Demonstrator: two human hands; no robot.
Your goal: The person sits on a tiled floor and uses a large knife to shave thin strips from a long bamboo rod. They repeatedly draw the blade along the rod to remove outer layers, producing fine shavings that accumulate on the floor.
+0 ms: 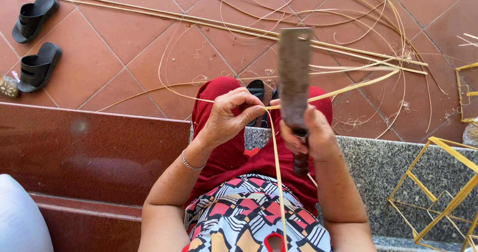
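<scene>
Bamboo strip (275, 152) lies over lap: thin, springy, sharp-edged, best pinched near the blade. Left hand (230, 116) pinches it; right hand (306, 135) closed around cleaver (294, 77) handle.

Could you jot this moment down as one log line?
left hand: pinching bamboo strip | right hand: gripping cleaver upright against strip | floor: loose strips

The light is bright and even, like daylight, with only soft, small shadows. The big knife blade (295, 77) looks blurry. The black sandals (35, 43) look sharp. Straight lines bend a little near the edges. The dark stone step (94, 152) shines faintly.
</scene>
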